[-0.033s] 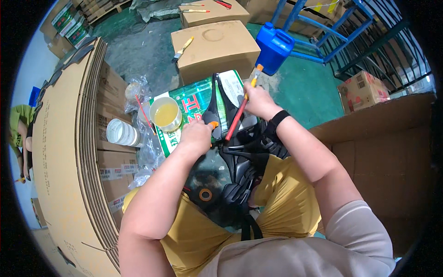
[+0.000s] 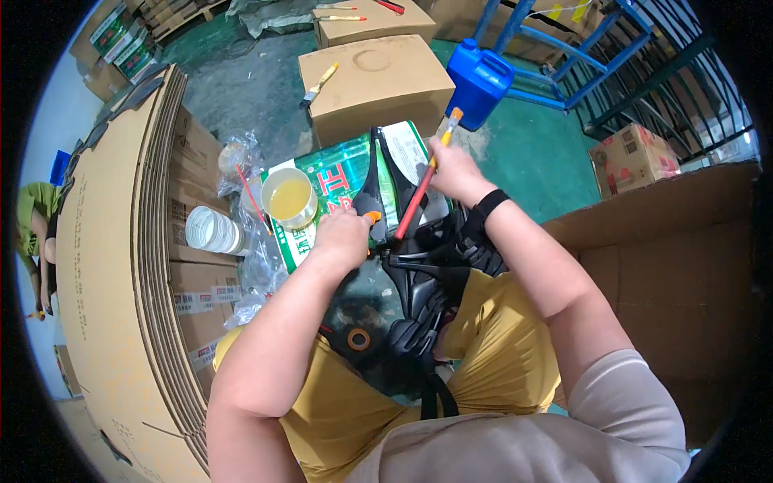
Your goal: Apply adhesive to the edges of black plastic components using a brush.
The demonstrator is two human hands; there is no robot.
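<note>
My left hand [image 2: 342,238] is closed on a black curved part [image 2: 372,193] that lies across a green and white printed box [image 2: 338,161]. A small orange piece [image 2: 373,217] shows at its fingertips; I cannot make out what it is. In my right hand [image 2: 455,171] is a paintbrush [image 2: 417,201] with a red and yellow handle, its orange end up and the red end slanting down over the black parts. Beside my left hand, a white cup [image 2: 291,200] of yellowish liquid stands on the box. More black parts [image 2: 419,294] are heaped between my knees.
Stacked flat cardboard [image 2: 121,217] rises at the left, near a white ribbed cup [image 2: 216,231]. Ahead are a carton [image 2: 378,84] bearing a brush [image 2: 321,84], and a blue jerrycan [image 2: 479,80]. A large open carton [image 2: 660,282] stands at the right. A tape roll [image 2: 359,339] lies below.
The paintbrush in my right hand has shifted slightly, its orange end up and to the right and its red end a little higher. My left hand stays in place.
</note>
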